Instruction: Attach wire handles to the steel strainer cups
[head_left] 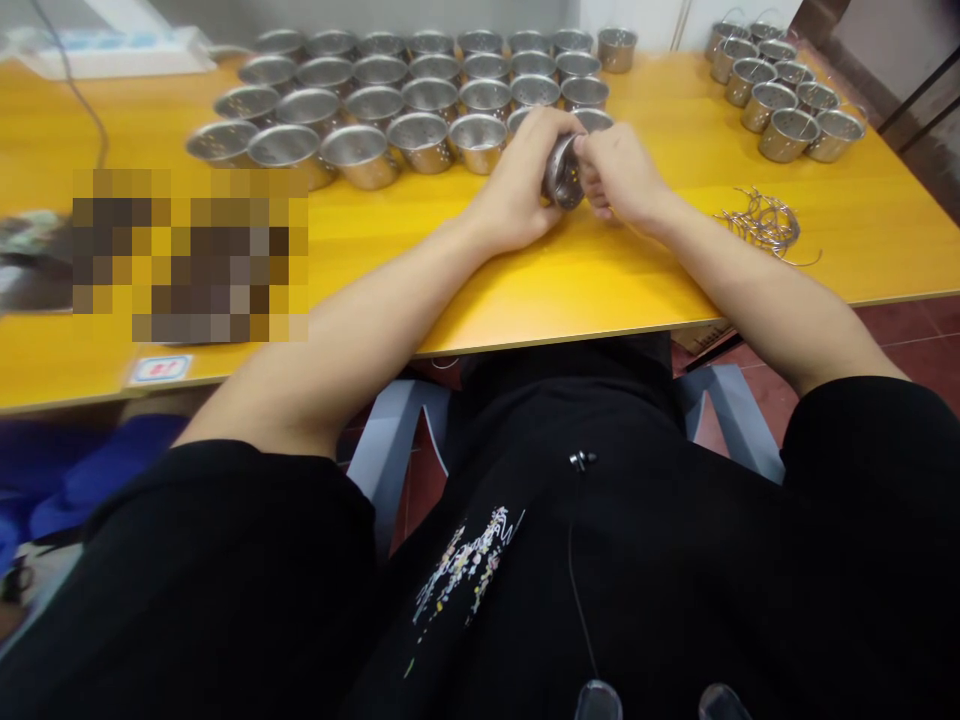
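Observation:
Above the yellow table, my left hand point(523, 185) is closed around a small metal cup with holes in its wall point(564, 178). The cup is tilted, and part of it is covered by my fingers. My right hand point(624, 178) is at the cup's right side, its fingers curled and pinched together near the rim. Whatever lies between those fingertips is hidden. Just behind both hands stand rows of similar perforated metal cups point(424, 143). To the right of my right hand lies a loose tangle of thin bent metal wires point(766, 222).
At the far right stands a group of metal cups with thin wire handles point(789, 135). A white power strip point(112, 52) and its cable are at the back left. A blurred-out patch point(217, 260) covers the table's left part. The table's front edge point(562, 342) runs close to my body.

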